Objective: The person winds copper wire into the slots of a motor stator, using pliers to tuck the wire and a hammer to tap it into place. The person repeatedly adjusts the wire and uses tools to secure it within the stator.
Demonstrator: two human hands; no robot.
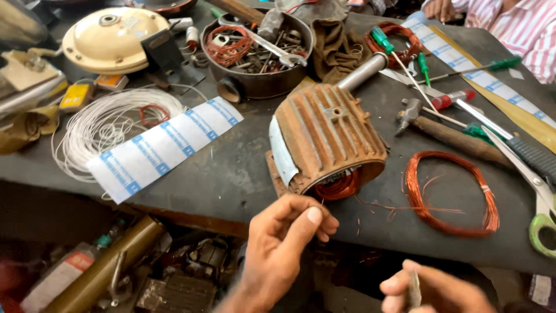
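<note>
My left hand [289,237] is just below the open end of a rusty ribbed motor housing [327,136], thumb and fingertips pinched together on what looks like a thin copper strand from the copper windings [339,186] inside it. At the bottom edge, my right hand [434,290] grips a small pale strip [414,290]. A loose copper wire coil [452,194] lies on the dark workbench [231,174], right of the housing. A steel shaft [362,72] sticks out of the housing's far end.
Green-handled scissors [541,203], a hammer [446,133] and screwdrivers [399,58] lie at right. A blue-printed white paper strip [165,148], a white wire coil [110,124], a cream round cover [113,37] and a bowl of tools [258,52] are left and behind. Another person's striped sleeve [521,29] is top right.
</note>
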